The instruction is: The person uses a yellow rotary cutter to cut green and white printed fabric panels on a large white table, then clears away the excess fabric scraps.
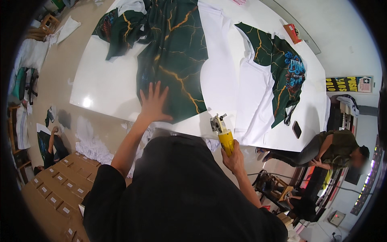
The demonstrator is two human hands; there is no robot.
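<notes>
My left hand point(154, 102) lies flat with spread fingers on a dark green fabric point(173, 60) patterned with gold cracks. My right hand point(233, 158) is wrapped round the yellow body of a handheld electric fabric cutter point(225, 139). The cutter's metal head point(217, 123) sits at the table's near edge, just off the lower right corner of the green fabric. White fabric point(219, 68) runs along the right side of the green piece. Farther right lies another white piece point(254, 97) beside a green printed panel point(284, 72) with a blue design.
A white table point(109, 80) carries it all. Bunched green cloth point(125, 30) is at its far left, a black phone point(297, 129) at the near right, and a red object point(292, 33) at the far right. People sit at right and lower left. Cardboard boxes point(60, 193) stand behind left.
</notes>
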